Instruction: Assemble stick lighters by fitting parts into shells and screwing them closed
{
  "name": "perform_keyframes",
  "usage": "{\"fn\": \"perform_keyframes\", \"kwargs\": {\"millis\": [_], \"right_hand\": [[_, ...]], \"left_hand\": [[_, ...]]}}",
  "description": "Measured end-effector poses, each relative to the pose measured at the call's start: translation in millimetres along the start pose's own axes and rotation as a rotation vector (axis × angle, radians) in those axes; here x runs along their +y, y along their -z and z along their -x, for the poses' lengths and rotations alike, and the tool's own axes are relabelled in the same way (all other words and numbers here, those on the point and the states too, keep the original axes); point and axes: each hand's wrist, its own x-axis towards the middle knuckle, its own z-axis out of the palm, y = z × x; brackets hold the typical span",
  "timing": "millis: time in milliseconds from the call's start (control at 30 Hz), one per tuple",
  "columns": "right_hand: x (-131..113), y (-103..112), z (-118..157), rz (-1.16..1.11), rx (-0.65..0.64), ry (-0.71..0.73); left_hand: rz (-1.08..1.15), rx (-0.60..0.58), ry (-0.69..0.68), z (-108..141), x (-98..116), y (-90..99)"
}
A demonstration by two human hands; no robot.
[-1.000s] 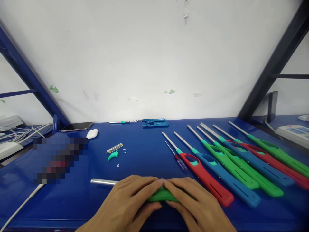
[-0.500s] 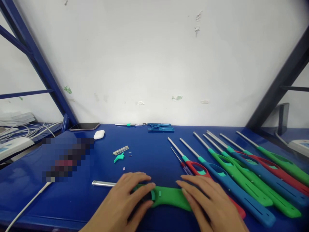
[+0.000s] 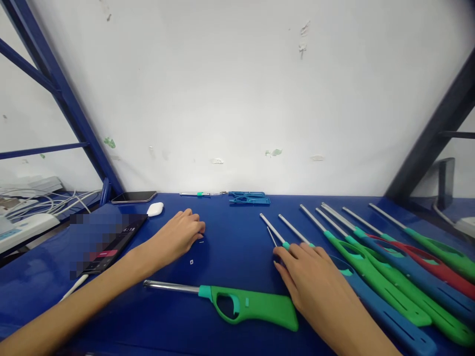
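Note:
A green gas lighter (image 3: 265, 307) with a metal tube and a teal trigger lies crosswise on the blue table, and neither hand is on it. My left hand (image 3: 183, 230) is lowered on the left of the table with curled, closed fingers; whatever they hold is hidden. Close by its fingertips lie a tiny pin (image 3: 201, 242) and a small white square piece (image 3: 191, 262). My right hand (image 3: 306, 277) closes over the handle of a screwdriver (image 3: 272, 236), whose thin shaft sticks out past the fingers. Under that hand, a red-handled lighter (image 3: 273, 230) is mostly covered.
Several lighters in blue, green (image 3: 378, 277) and red lie in a slanted row on the right. By the wall lie an opened blue casing (image 3: 248, 199) and a metal tube (image 3: 200, 194). Phones (image 3: 134, 197), a white case (image 3: 155, 209) and cables (image 3: 48, 195) are on the left.
Both hands have let go of the green lighter. My left hand moved forward and left over the clear tank and teal trigger piece, now hidden. My right hand moved onto the screwdriver, which has turned slightly.

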Motion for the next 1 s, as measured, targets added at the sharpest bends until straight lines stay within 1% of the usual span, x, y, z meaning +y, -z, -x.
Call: {"fn": "perform_keyframes", "kwargs": {"millis": [133,300,400,467,567,633,700,800,867,933,1000], "right_hand": [[-4,7,-1,-0.055,-0.025,0.007],[-17,22,16,-0.206,-0.011,0.074],[-27,23,23,-0.323,0.036,0.079],[-32,21,24,-0.348,0.089,0.073],[-36,16,25,-0.332,0.122,0.066],[-36,14,26,-0.320,0.126,0.056],[-34,12,27,-0.308,0.127,0.047],[-31,11,30,-0.296,0.138,0.061],[-32,10,31,-0.285,0.168,0.074],[-35,9,30,-0.280,0.199,0.077],[-41,7,28,-0.284,0.206,0.078]], "left_hand": [[-0.025,-0.038,0.002,-3,5,-3.3],[-0.025,-0.036,0.005,-3,9,-7.2],[0.005,-0.005,0.025,-3,11,-4.4],[0.047,0.034,0.048,0,11,2.0],[0.136,0.132,0.105,9,11,15.7],[0.208,0.232,0.147,22,13,24.4],[0.279,0.349,0.181,38,20,30.9],[0.366,0.502,0.208,65,39,35.5],[0.411,0.570,0.213,81,53,35.3],[0.474,0.636,0.209,92,67,32.8],[0.536,0.686,0.202,97,79,28.6]]}}
